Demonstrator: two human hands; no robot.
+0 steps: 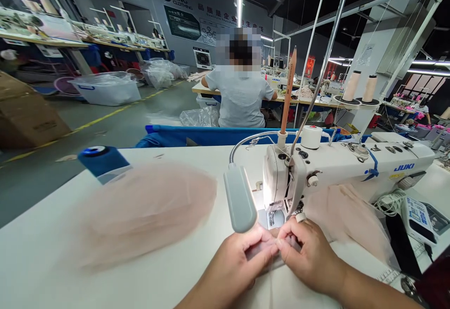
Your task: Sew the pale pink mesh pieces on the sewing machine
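Note:
My left hand (234, 264) and my right hand (309, 255) meet fingertip to fingertip just in front of the needle area (276, 215) of a white JUKI sewing machine (348, 163). Both pinch a small piece of sheer pink fabric (281, 243) and a fine thread. A blurred heap of pale pink tulle (140, 210) lies on the white table (52, 262) to the left. More pink tulle (348, 215) sits under the machine arm on the right.
A grey gooseneck lamp (240, 199) hangs over the needle plate. A blue thread spool (101, 159) stands at the table's far left. Two cream thread cones (360, 86) sit behind the machine. A person in a grey shirt (241, 95) sits with their back turned ahead.

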